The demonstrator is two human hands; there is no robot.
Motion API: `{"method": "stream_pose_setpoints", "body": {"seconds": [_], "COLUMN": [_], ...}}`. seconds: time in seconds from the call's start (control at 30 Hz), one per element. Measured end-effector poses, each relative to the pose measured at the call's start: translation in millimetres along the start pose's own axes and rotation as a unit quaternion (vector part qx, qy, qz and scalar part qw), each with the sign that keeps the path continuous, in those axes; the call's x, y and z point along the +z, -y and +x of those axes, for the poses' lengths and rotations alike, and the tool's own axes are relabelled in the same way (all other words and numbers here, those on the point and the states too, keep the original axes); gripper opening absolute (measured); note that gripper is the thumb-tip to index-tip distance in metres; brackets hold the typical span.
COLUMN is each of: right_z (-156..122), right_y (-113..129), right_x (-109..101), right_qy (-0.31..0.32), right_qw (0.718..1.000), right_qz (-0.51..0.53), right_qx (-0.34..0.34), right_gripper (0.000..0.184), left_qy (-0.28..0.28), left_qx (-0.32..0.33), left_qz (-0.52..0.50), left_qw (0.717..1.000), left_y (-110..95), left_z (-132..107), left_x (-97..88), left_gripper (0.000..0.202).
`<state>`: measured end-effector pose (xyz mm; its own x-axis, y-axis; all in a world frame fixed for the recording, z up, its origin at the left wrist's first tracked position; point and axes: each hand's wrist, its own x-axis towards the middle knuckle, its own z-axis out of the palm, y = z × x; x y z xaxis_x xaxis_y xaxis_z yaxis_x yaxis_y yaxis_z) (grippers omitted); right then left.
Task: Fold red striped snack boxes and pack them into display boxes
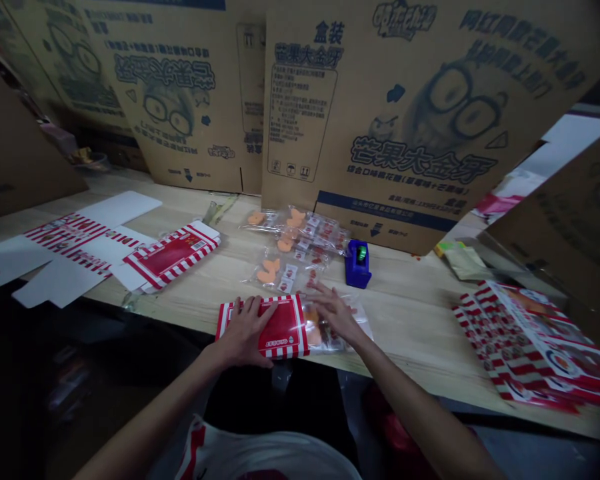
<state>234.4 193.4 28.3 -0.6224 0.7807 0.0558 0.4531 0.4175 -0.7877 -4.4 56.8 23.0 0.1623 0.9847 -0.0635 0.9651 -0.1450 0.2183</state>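
Observation:
A red box with white stripes lies flat at the table's front edge. My left hand grips it across, fingers over its top and thumb at the near side. Against the box's right end is a clear plastic packet with an orange piece inside. Over that packet is my right hand, its fingers stretched and apart; whether they press on the plastic I cannot tell. Just beyond the hands lie several clear packets holding orange pieces and small printed sachets.
A blue tape dispenser stands right of the packets. Leftward are a striped box and flat white-and-red cartons. Stacked striped boxes sit at the right. Large cardboard cartons wall off the back.

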Motion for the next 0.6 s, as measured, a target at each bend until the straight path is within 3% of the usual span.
{"method": "stream_pose_setpoints", "body": {"seconds": [0.1, 0.17, 0.23, 0.3, 0.43, 0.53, 0.6], "right_z": [-22, -48, -74, -95, -107, -103, -102], "right_y": [-29, -47, -55, -49, -12, 13, 22], "right_x": [-15, -29, -35, -27, 23, 54, 62], "right_qy": [-0.223, -0.285, -0.275, -0.245, -0.187, -0.114, -0.158], "right_qw": [0.966, 0.942, 0.941, 0.948, 0.955, 0.965, 0.959], "right_qz": [0.071, 0.068, 0.071, 0.084, 0.142, 0.202, 0.213], "right_qx": [0.109, 0.165, 0.184, 0.187, 0.182, 0.125, 0.098], "right_gripper": [0.048, 0.057, 0.057, 0.055, 0.054, 0.058, 0.057], "left_qy": [0.001, -0.007, -0.004, 0.007, 0.005, -0.010, -0.038], "left_qx": [-0.003, -0.010, -0.016, -0.014, 0.005, 0.003, -0.026], "left_qz": [0.006, 0.015, 0.016, 0.005, -0.014, -0.016, -0.021], "left_qw": [1.000, 1.000, 1.000, 1.000, 1.000, 1.000, 0.999], "left_y": [-1, -5, -12, -20, -35, -41, -44], "left_z": [-5, -12, -19, -24, -25, -24, -24], "left_x": [-3.1, -4.6, -4.4, -1.5, 8.6, 10.6, 6.7], "left_gripper": [0.125, 0.122, 0.121, 0.121, 0.122, 0.119, 0.115]}}
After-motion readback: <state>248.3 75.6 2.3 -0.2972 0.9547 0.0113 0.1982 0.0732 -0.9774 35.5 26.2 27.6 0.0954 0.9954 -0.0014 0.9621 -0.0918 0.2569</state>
